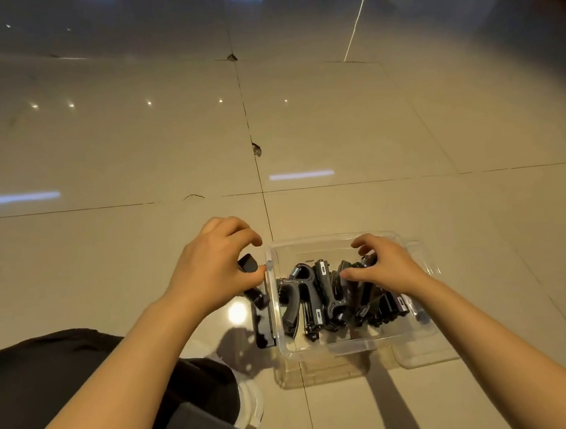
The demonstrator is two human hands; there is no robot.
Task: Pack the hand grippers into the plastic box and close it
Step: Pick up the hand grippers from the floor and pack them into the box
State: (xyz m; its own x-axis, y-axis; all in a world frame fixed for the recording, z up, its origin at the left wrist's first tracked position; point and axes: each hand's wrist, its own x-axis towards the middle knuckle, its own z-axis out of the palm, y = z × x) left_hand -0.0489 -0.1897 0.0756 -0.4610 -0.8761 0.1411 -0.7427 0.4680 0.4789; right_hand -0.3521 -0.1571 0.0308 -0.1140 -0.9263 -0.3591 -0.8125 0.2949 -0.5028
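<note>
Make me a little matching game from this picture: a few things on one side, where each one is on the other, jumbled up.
Things:
1. left hand
2. right hand
3. plastic box
4. shoe

Places:
A. on the tiled floor, hand grippers packed inside
B. over the hand grippers inside the box
C. outside the box's left wall, holding a black hand gripper
D. near the bottom of the picture, beside a dark trouser leg

Pairs: 1-C, 2-B, 3-A, 4-D
</note>
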